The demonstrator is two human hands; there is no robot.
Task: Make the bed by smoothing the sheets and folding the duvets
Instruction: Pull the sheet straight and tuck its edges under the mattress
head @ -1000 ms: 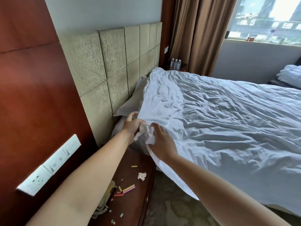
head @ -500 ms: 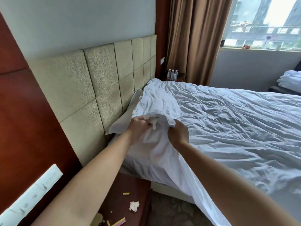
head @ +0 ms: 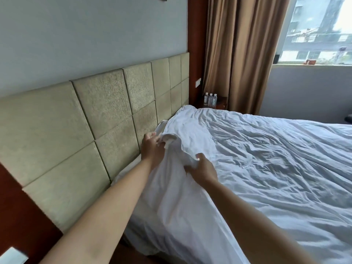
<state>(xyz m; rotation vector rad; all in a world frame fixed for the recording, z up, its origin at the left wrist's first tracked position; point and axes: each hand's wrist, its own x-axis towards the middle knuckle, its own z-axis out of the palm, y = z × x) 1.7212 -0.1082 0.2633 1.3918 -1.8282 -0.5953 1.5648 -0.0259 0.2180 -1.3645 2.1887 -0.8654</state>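
**Duvet corner lifted at the head of the bed**

Both hands have risen with the duvet corner since a moment ago, and the view has tipped up, so the nightstand with its scattered scraps has dropped out of sight and more of the wall above the headboard shows. The left hand [head: 151, 147] now sits close to the padded headboard [head: 106, 119], fingers curled round a bunched wad of the white duvet [head: 257, 168] at its near head corner. The right hand [head: 202, 169] grips the same edge a little further toward the foot, fingers tucked under a fold of the cloth. Between the two hands the fabric arches up off the bed and hangs down over the near side edge. The rest of the duvet lies rumpled across the whole bed, reaching the far head corner. A pillow [head: 162, 127] peeks out just beyond the left hand, against the headboard. Past the far head corner stand three water bottles [head: 210, 100] on a small table, beside the brown curtain [head: 238, 54]. A window [head: 320, 29] fills the upper right. A white switch plate [head: 11, 256] shows at the lower left.
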